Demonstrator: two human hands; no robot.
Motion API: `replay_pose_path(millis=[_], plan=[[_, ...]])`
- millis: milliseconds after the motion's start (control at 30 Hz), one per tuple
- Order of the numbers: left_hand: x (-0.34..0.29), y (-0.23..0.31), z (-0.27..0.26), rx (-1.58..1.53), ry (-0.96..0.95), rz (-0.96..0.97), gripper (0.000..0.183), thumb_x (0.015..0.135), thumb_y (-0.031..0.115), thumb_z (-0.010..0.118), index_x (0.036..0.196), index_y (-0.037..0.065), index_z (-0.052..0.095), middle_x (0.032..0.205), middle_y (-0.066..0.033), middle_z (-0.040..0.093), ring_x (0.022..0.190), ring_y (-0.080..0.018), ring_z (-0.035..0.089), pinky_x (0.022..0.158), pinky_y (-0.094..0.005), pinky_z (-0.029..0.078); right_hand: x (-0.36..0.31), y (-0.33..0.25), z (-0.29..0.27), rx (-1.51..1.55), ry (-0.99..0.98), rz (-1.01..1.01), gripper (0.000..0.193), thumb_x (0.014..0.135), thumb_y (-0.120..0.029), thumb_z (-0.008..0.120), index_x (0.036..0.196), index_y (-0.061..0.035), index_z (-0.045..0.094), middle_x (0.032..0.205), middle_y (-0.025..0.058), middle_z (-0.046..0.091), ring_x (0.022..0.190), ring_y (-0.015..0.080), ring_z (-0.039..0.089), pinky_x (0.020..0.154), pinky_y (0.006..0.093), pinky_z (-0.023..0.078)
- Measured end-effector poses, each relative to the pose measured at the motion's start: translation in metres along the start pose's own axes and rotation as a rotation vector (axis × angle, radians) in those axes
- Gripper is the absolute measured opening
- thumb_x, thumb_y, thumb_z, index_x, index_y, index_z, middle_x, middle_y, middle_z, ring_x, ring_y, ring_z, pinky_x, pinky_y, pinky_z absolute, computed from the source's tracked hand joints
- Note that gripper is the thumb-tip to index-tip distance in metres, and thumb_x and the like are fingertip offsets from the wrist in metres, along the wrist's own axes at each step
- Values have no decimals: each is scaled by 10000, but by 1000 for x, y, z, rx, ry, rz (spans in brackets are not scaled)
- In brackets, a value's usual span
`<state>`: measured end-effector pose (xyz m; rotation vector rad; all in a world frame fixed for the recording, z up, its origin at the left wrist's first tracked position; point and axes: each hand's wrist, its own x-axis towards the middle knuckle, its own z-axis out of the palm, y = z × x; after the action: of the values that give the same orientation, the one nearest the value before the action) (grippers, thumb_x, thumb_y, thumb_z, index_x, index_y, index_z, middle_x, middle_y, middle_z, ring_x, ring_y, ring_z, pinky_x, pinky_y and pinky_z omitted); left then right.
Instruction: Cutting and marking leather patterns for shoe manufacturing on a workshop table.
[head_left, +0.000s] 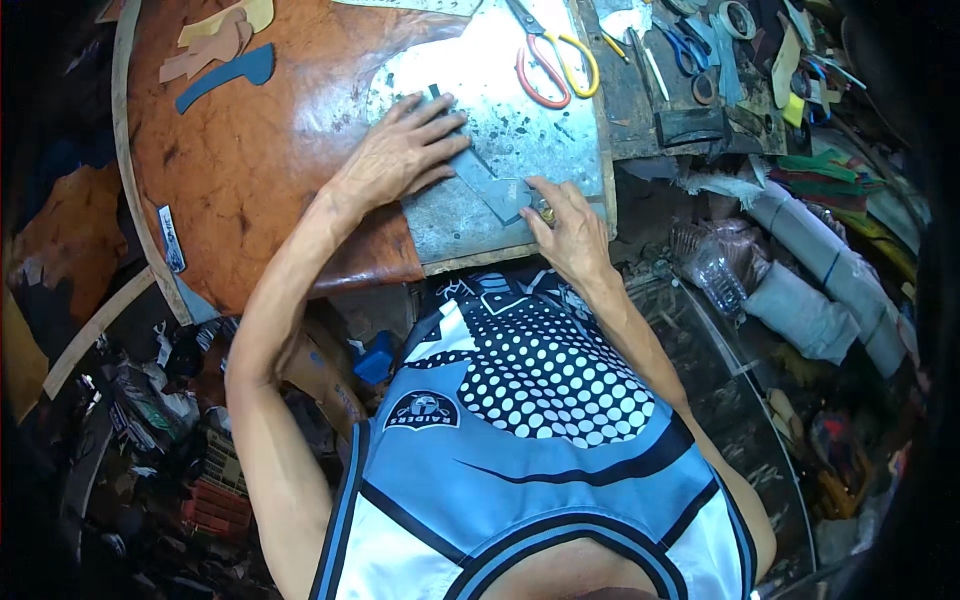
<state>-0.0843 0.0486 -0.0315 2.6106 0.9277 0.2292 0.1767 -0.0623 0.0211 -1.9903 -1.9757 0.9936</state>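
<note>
A flat grey piece (505, 198), with a long strip part running up and left, lies on the pale, dark-specked metal-like sheet (460, 225) covering the table. My left hand (405, 150) rests on the strip with fingers spread, pressing it flat; part of it is hidden beneath them. At the piece's wider lower end, my right hand (570, 225) has its thumb and forefinger close to the edge. A small brass-coloured thing (546, 212) shows between those fingers, too small to name.
Scissors with red and yellow handles (545, 70) lie beyond my hands. Blue and tan cut pieces (228, 76) sit on the brown table cover (240, 170), far left. A cluttered side bench (640, 125) holds blue-handled scissors (685, 50) and tape rolls. Plastic-wrapped bundles (800, 310) stand right.
</note>
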Motion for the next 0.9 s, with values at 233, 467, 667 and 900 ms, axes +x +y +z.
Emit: replay_pose_path(millis=[233, 467, 667, 900], plan=[[18, 7, -32, 36, -118, 119, 253, 907, 125, 588, 1138, 71, 673, 973, -97, 640, 1015, -253, 610, 986, -406, 459, 12, 17, -11, 329, 165, -20, 361, 896, -151, 694, 1228, -15, 653, 964, 109, 699, 764, 159, 646, 706, 314, 531], [-5, 50, -31, -1404, 163, -762, 245, 956, 203, 662, 1144, 48, 686, 1108, -15, 689, 943, -123, 629, 878, -297, 504, 23, 4, -37, 632, 173, 107, 312, 923, -167, 692, 1196, -18, 668, 889, 6, 623, 786, 70, 553, 689, 226, 473], [11, 86, 37, -1829, 311, -1007, 274, 976, 170, 629, 1137, -52, 620, 964, -94, 683, 777, -136, 697, 676, -221, 600, 39, -15, -9, 320, 5, -38, 432, 885, -247, 716, 1224, 11, 645, 1048, 180, 710, 899, 255, 702, 772, 353, 550], [10, 88, 21, -1324, 174, -1065, 223, 959, 211, 668, 968, -9, 709, 800, -92, 705, 694, -159, 700, 556, -263, 574, 45, -18, 3, 278, -97, 115, 505, 847, -228, 746, 1270, 2, 593, 964, 246, 709, 889, 339, 719, 763, 407, 547]])
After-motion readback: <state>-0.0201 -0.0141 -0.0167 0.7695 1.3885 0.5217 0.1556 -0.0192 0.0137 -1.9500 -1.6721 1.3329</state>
